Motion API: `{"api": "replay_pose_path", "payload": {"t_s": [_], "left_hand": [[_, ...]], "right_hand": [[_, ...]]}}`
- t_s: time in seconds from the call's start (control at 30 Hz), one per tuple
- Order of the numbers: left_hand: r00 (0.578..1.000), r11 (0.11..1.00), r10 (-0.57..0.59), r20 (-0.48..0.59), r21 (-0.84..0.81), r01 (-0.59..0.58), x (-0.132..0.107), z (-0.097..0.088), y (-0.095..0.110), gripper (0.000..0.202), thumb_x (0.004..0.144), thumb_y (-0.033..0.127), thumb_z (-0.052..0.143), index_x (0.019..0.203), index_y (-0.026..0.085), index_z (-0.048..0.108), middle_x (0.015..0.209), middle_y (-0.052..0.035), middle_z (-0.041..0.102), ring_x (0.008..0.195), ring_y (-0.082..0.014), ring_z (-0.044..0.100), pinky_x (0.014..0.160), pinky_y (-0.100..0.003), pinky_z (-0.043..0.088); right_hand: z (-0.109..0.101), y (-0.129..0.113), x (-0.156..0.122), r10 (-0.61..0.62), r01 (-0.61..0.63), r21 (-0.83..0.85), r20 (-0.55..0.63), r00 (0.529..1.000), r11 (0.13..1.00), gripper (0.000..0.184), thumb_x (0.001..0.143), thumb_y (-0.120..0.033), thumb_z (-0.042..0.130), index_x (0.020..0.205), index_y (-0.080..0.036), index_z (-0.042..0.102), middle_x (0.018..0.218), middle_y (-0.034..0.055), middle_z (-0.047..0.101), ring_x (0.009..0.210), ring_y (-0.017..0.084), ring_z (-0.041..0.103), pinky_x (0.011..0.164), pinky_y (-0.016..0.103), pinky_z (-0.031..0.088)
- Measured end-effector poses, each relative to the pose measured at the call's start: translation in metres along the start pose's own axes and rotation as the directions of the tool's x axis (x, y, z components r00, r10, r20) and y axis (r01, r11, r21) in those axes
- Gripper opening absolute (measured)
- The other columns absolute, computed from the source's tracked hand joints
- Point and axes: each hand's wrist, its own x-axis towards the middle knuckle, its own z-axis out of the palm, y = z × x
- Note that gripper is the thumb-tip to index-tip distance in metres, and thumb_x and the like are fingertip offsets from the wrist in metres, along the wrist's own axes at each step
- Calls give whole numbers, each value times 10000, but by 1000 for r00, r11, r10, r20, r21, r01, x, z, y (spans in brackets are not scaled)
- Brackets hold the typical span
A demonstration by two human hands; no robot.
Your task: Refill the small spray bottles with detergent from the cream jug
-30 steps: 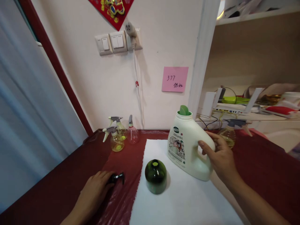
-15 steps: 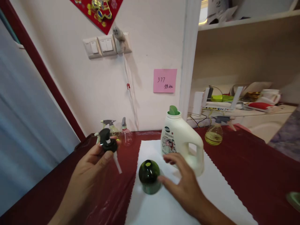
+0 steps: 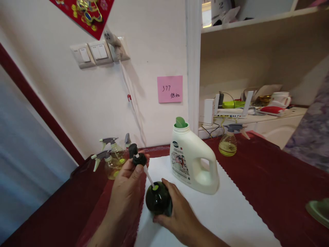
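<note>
Head view: left hand (image 3: 127, 183) pinching the black pump head (image 3: 139, 159) by its collar, thumb in front, fingers behind; pump tilted, pale dip tube (image 3: 149, 177) slanting down and right; tube tip right at the mouth of the dark green bottle (image 3: 156, 202), can't tell if it's in the neck or just over it; right hand (image 3: 181, 214) curved round the bottle's right side, fingers on the far side, thumb on the near side; bottle sits over the left part of the white sheet (image 3: 216, 219), base partly hidden by that thumb, so contact with the sheet is unclear; pale green jug (image 3: 194, 159) upright on the sheet behind the right hand, well apart from both hands, with a green piece (image 3: 180, 122) in its neck and its handle to the right; 2 spray bottles (image 3: 111, 168) with yellow liquid near the table's back left edge, and a 3rd grey sprayer top (image 3: 128, 140) showing beside them; 1 more yellow-filled spray bottle (image 3: 227, 145) on the red tabletop (image 3: 259, 178), right of the jug; pink note (image 3: 170, 89) on the wall reads 377.
</note>
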Motion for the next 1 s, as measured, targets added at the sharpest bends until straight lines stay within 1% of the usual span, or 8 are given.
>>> {"api": "replay_pose_path", "payload": {"t_s": [0.1, 0.3, 0.47, 0.63, 0.77, 0.87, 0.93, 1.0], "left_hand": [[998, 998, -55, -9, 43, 55, -1, -10, -20, 487, 711, 451, 889, 1132, 258, 737, 1147, -25, 769, 1110, -210, 679, 965, -288, 520], [980, 971, -184, 73, 171, 169, -10, -42, -60, 505, 770, 453, 849, 1217, 264, 707, 1260, -69, 744, 1167, -255, 672, 967, -329, 530], [981, 954, -179, 73, 259, 155, -21, -45, -63, 501, 731, 493, 857, 1143, 234, 741, 1205, -82, 767, 1147, -291, 682, 985, -376, 541], [981, 947, -165, 103, 296, 128, -23, -43, -64, 461, 729, 489, 855, 1100, 237, 749, 1099, -56, 781, 1050, -263, 698, 912, -335, 562], [976, 937, -195, 100, 313, 155, -26, -49, -74, 471, 745, 508, 835, 1117, 236, 739, 1082, -53, 777, 1016, -266, 695, 869, -331, 563], [984, 933, -150, 92, 342, 110, -29, -52, -82, 492, 759, 509, 823, 1157, 238, 727, 1159, -68, 756, 1085, -291, 675, 928, -364, 539], [986, 931, -129, 107, 356, 83, -31, -53, -86, 506, 780, 515, 802, 1189, 230, 716, 1213, -88, 732, 1146, -309, 648, 986, -396, 511], [986, 936, -116, 123, 347, 67, -32, -53, -89, 510, 804, 517, 776, 1221, 233, 702, 1267, -98, 703, 1209, -320, 616, 1039, -422, 485]], "right_hand": [[0, 0, 1, 9, -9, 1, 1, 1000, 1000, 1008, 602, -208, 841, 1509, -238, 404, 1468, 117, 547, 1365, 329, 493, 1161, 509, 368], [1, 1, 0, 19, -19, -2, 17, 1000, 1000, 1022, 606, -205, 823, 1529, -210, 382, 1506, 122, 516, 1397, 312, 465, 1179, 476, 362], [3, 5, -1, 1, -1, -3, 13, 1000, 1000, 1021, 619, -195, 806, 1540, -215, 364, 1531, 125, 495, 1414, 314, 450, 1190, 496, 349], [3, 4, 0, 12, -13, 14, 17, 1000, 1000, 1035, 619, -182, 801, 1549, -242, 351, 1549, 116, 483, 1435, 304, 435, 1203, 497, 337], [-10, -5, -1, 34, -34, -9, 99, 995, 999, 1122, 607, -196, 805, 1593, -230, 271, 1664, 121, 309, 1537, 304, 262, 1259, 513, 223], [-28, -17, 1, -24, 23, 15, 84, 996, 1000, 936, 735, -212, 694, 1582, -258, 296, 1696, 81, 234, 1568, 255, 179, 1280, 521, 131], [-39, -27, 6, -88, 86, 41, 45, 995, 995, 771, 839, -248, 613, 1559, -288, 341, 1683, 59, 273, 1561, 221, 206, 1280, 518, 133], [-49, -37, 14, -135, 133, 37, 74, 988, 990, 656, 906, -291, 574, 1536, -316, 388, 1659, 46, 334, 1546, 212, 251, 1275, 517, 158]]}}
